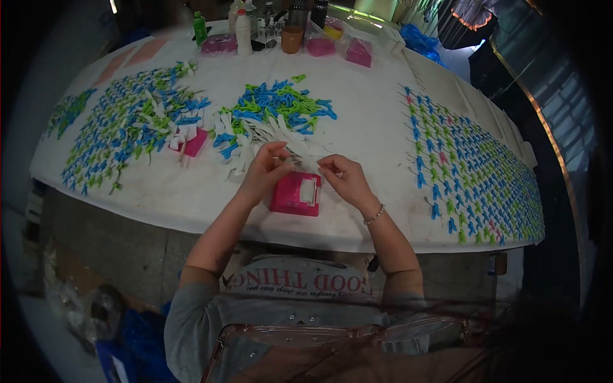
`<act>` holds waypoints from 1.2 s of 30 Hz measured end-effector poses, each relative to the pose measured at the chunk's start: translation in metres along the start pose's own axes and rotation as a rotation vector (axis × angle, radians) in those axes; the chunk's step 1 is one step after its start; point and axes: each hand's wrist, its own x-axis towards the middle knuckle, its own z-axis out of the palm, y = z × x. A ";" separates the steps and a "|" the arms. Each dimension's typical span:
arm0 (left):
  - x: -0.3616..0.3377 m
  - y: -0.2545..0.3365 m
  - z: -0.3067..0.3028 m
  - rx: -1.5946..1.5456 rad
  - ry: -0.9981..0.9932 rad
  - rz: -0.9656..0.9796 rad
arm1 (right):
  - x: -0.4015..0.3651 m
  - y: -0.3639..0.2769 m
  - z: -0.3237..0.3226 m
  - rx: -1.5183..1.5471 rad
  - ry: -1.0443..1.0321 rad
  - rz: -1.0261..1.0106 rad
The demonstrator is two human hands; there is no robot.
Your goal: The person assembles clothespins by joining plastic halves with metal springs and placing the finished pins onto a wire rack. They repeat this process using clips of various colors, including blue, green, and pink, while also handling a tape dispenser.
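Observation:
My left hand point(265, 170) is raised over the table with its fingers curled, just left of a bright pink block point(290, 195) that carries a white piece on its right side. Opposite it, my right hand point(347, 180) has thumb and forefinger pinched together near the block's upper right corner. Anything held in either hand is too small to make out. Beyond my hands lie thin white strips point(290, 136), and behind these is a heap of blue and green plastic clips point(271, 102) that resemble clothes pegs.
Rows of blue and green clips point(472, 172) cover the right of the white table point(364, 220). More clips point(118, 112) spread across the left, near a second pink block point(193, 143). Bottles point(243, 33), a brown cup point(292, 39) and pink packs point(359, 52) stand along the far edge.

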 end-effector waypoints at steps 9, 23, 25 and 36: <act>0.016 -0.023 -0.012 -0.136 -0.258 -0.053 | -0.023 0.010 0.036 -0.106 0.035 -0.205; 0.007 -0.029 -0.016 0.613 -0.431 0.414 | -0.037 0.030 0.014 -0.412 0.038 -0.412; 0.010 -0.032 -0.011 0.639 -0.458 0.435 | -0.038 0.027 0.007 -0.419 0.062 -0.389; 0.005 -0.024 0.019 0.598 -0.442 0.470 | -0.017 -0.001 0.018 0.480 0.111 0.001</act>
